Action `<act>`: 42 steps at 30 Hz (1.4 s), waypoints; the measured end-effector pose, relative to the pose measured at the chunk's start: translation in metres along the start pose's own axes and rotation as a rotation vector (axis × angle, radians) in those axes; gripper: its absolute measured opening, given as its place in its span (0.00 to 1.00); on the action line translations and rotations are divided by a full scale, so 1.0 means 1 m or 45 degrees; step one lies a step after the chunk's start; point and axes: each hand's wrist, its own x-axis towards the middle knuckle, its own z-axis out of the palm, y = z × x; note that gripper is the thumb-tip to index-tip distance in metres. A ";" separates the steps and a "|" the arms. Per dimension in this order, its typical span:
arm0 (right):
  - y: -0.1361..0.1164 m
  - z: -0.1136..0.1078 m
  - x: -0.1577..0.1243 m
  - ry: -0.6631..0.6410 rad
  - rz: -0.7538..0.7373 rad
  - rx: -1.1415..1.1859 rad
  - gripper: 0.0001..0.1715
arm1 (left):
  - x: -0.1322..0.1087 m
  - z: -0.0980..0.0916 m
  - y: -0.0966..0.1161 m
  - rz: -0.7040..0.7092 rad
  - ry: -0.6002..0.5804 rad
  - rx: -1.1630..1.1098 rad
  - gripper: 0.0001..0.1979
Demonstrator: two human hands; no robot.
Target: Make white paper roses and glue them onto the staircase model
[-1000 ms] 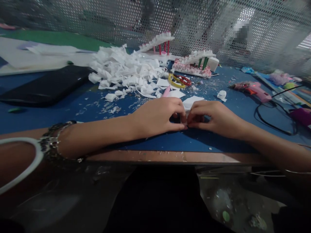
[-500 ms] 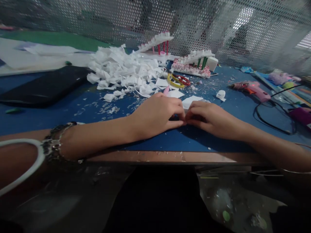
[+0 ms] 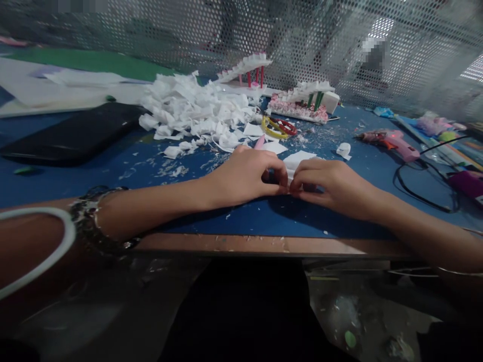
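Observation:
My left hand and my right hand meet close to the front edge of the blue table. Fingers and thumbs on both hands are pinched together, tip to tip. A piece of white paper shows behind and between the fingertips, and both pinches close on its near edge. How it is folded there is mostly hidden by the fingers. A pink pointed stick pokes up beyond my left hand, near a flat white scrap.
A heap of torn white paper lies behind my left hand, beside a black flat case. Yellow scissors handles, two small stair models and a pink glue gun with its cord lie farther back. A perforated metal screen stands behind.
The fingers of both hands have shifted slightly around the paper's near edge, and a little more white shows between them. The view has tilted slightly; the other things stay put.

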 end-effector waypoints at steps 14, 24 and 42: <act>-0.003 0.006 0.001 0.240 0.071 -0.013 0.03 | 0.000 0.001 0.005 0.109 0.118 -0.097 0.07; -0.005 -0.001 0.000 0.643 0.023 0.222 0.03 | 0.008 -0.003 -0.005 0.009 0.175 -0.802 0.12; -0.005 -0.005 -0.005 0.686 -0.178 -0.253 0.06 | 0.006 -0.003 -0.002 0.092 0.191 -0.655 0.11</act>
